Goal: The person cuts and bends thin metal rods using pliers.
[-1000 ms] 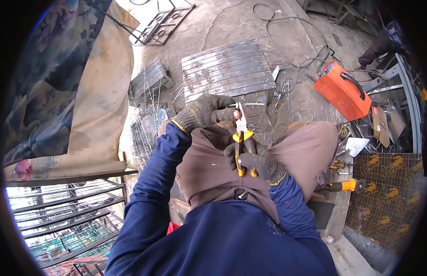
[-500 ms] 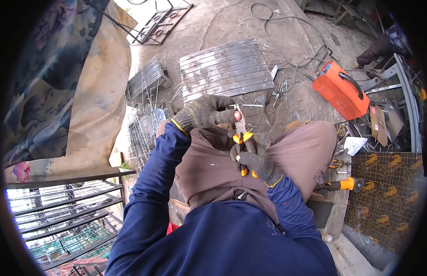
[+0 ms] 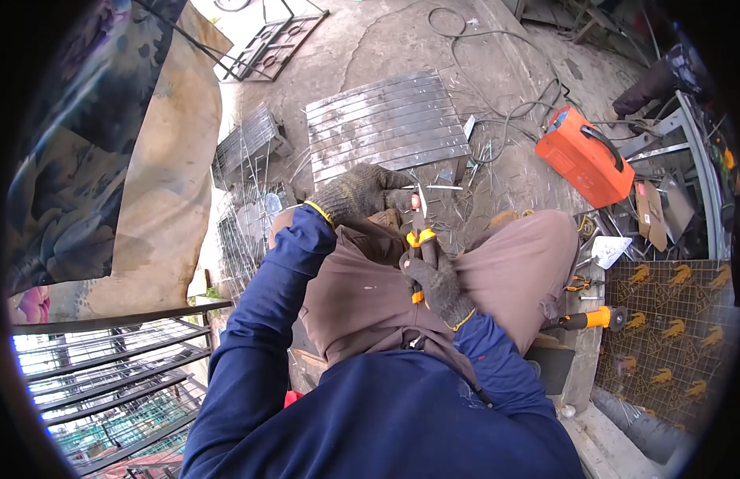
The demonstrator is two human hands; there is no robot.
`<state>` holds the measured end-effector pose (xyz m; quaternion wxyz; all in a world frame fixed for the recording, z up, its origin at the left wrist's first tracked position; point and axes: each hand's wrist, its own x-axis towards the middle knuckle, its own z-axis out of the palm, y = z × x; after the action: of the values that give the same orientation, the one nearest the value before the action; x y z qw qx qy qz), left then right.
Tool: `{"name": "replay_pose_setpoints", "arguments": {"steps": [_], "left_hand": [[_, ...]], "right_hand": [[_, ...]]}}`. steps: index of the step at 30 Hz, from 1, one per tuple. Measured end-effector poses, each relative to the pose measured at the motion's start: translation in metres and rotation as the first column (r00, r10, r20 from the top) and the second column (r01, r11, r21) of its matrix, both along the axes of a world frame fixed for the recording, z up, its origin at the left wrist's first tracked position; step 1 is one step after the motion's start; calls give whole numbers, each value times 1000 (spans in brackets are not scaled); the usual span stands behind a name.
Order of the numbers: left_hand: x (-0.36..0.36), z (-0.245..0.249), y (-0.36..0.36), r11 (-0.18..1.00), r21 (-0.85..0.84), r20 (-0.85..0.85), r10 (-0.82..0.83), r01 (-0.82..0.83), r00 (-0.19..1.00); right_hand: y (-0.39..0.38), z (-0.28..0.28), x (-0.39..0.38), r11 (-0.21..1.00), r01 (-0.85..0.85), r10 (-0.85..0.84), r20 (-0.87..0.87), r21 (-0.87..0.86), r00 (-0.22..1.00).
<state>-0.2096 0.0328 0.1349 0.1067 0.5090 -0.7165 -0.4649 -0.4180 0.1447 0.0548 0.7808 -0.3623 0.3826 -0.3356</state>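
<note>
My right hand (image 3: pixel 440 289), in a dark knitted glove, is wrapped around the yellow-and-black handles of a pair of pliers (image 3: pixel 422 236) above my lap. The metal jaws point away from me, and the handles are close together. My left hand (image 3: pixel 358 194), gloved with one fingertip bare, is bent in a pinch beside the jaws. Whatever its fingers hold there is too small to make out. Just beyond the hands is a low slatted metal table (image 3: pixel 386 120).
An orange machine (image 3: pixel 585 156) with a cable stands at the right. An angle grinder (image 3: pixel 589 319) lies near my right knee, beside a patterned board (image 3: pixel 665 343). Metal offcuts litter the floor. Wire mesh (image 3: pixel 246 215) and a hanging cloth (image 3: pixel 174 160) are at the left.
The plier handles have come together in my right hand, where they were spread before. My left hand has moved slightly right, still by the jaws. The view has shifted a little.
</note>
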Motion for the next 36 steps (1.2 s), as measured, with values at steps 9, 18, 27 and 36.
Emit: {"name": "replay_pose_setpoints", "arguments": {"steps": [9, 18, 27, 36], "left_hand": [[-4, 8, 11, 989, -11, -304, 134, -145, 943], [7, -8, 8, 983, -144, -118, 101, -117, 988], [3, -4, 9, 976, -113, -6, 184, -184, 983], [8, 6, 3, 948, -89, -129, 292, -304, 948]], "right_hand": [[1, 61, -6, 914, -290, -7, 725, 285, 689], [3, 46, -2, 890, -284, -58, 706, 357, 706], [1, 34, 6, 883, -278, -102, 732, 378, 673], [-16, 56, -27, 937, -214, -47, 707, 276, 706]]}}
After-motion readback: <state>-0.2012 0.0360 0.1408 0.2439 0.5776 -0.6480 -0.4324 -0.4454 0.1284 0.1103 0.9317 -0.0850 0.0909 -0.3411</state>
